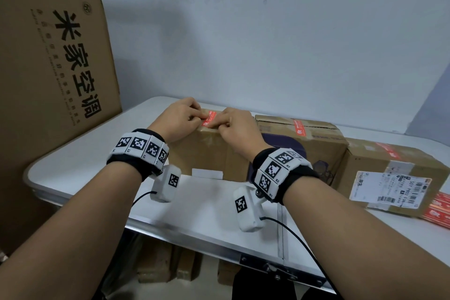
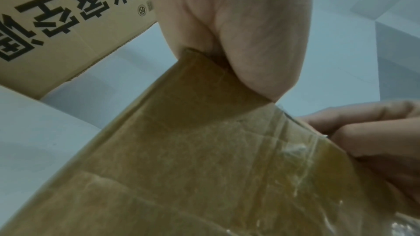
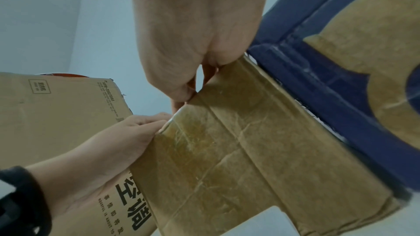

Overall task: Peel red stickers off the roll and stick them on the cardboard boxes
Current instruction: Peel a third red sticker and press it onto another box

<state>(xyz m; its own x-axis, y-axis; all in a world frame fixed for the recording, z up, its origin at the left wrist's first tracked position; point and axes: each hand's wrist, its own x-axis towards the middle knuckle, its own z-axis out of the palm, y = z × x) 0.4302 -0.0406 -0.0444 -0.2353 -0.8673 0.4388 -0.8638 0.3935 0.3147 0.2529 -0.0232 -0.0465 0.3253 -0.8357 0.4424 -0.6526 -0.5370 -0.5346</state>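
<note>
three boxes: cardboard, in a row on the white desk [image 1: 209, 204]; the near box [image 1: 207, 153] serves as landmark for every place below.
near box: brown, glossy clear tape over its front face, a white label low on that face.
red sticker: red sticker [image 1: 210, 119] lies on top of the near box at its front edge, between the two hands; white print on it, too small to read.
left hand: left hand [image 1: 179, 119] sits on the near box's top left corner, fingers curled, fingertips down on the sticker's left end; heel of the palm against the box's upper edge in the left wrist view.
right hand: right hand [image 1: 235, 126] sits on the near box's top just right of the sticker, fingers curled under, knuckles and fingertips pressing the sticker's right end.
middle box: middle box [image 1: 314, 143] stands right of the near box and slightly behind, a red sticker [image 1: 300, 129] on its top.
right box: right box [image 1: 394, 178] is farther right of the near box, a red strip on top and a white shipping label on its front.
blue-printed carton face: dark blue carton [image 3: 336, 82], seen between the near box and the middle box.
large carton: large carton [image 1: 48, 68] stands upright left of the near box, against the wall, black chinese characters on it.
wristbands: black bands with white marker tiles on both wrists, a white camera pod hanging under each.
</note>
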